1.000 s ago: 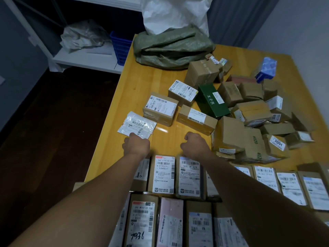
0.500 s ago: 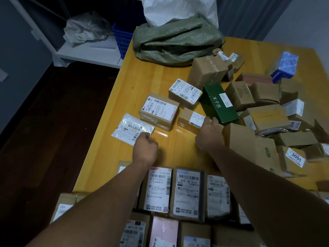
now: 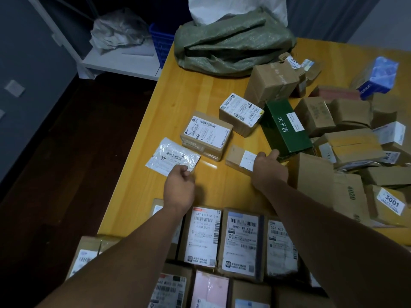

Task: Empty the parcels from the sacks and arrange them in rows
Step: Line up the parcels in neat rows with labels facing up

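While left hand (image 3: 179, 190) pinched the mailer (image 3: 172, 154) and right hand (image 3: 269, 170) gripped a small box (image 3: 235, 156), arranging was underway; both seemingly needed row places.

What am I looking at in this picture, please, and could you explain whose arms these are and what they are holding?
There is no machine here. A person wears a wide-angle camera on the head, so the one picture looks forward and down along their own two bare arms. The left hand pinches a corner of a flat clear plastic mailer. The right hand grips a small brown box with a white label. Both parcels lie on a yellow wooden table. Nearest the person, labelled parcels are already set in tidy rows. To the right is an unsorted heap of cardboard boxes, with a dark green box at its edge. At the far end lie a crumpled green sack and, behind it, a white sack.
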The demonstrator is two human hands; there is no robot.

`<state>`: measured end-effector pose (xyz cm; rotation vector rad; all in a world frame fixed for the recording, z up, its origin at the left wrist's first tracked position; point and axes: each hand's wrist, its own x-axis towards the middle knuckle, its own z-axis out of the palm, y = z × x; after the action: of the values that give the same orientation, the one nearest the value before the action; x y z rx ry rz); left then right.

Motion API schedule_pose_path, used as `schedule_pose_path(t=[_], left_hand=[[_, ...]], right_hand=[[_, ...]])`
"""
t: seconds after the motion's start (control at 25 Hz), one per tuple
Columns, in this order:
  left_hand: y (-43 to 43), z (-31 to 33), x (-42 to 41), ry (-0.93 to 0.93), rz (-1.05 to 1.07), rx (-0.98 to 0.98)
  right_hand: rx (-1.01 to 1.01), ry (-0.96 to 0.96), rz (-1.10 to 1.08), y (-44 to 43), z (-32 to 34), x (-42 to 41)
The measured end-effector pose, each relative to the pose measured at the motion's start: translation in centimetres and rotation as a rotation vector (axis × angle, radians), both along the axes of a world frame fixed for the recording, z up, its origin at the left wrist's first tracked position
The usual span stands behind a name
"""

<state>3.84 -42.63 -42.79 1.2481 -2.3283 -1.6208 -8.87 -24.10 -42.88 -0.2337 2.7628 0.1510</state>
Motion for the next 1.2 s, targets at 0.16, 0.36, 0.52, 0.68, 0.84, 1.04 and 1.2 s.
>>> schedule_pose_path(t=[0.16, 0.36, 0.52, 0.68, 0.84, 1.04, 1.2], left_hand=[[-0.4, 1.1, 0.6, 0.03, 0.01, 0.035], [-0.4, 3.8, 0.6, 0.003, 0.035, 0.245], [-0.7, 7.4, 1.3, 0.032, 0.082, 0.638], [-1.9, 8.8, 3.2, 0.082, 0.025, 0.898], [-4.9, 8.7, 4.9, 0.1, 0.048, 0.851], [-8.4, 8.3, 7.1, 0.087, 0.111, 0.732], [-10.7, 8.0, 8.9, 0.055, 0.164, 0.672]], right_hand=[[-0.052, 0.056, -0.041, 0.0, 1.9, 2.2], [-0.244, 0.259, 0.043, 0.3, 4.5, 6.0], [-0.309, 0.368, 0.169, -0.4, 6.1, 8.1], [-0.397, 0.371, 0.275, -2.5, 7.5, 10.1], [-0.622, 0.277, 0.15, -5.3, 8.1, 11.3], [-0.829, 0.096, -0.076, -9.0, 8.3, 12.1], [-0.887, -0.134, -0.076, -12.0, 8.0, 13.0]])
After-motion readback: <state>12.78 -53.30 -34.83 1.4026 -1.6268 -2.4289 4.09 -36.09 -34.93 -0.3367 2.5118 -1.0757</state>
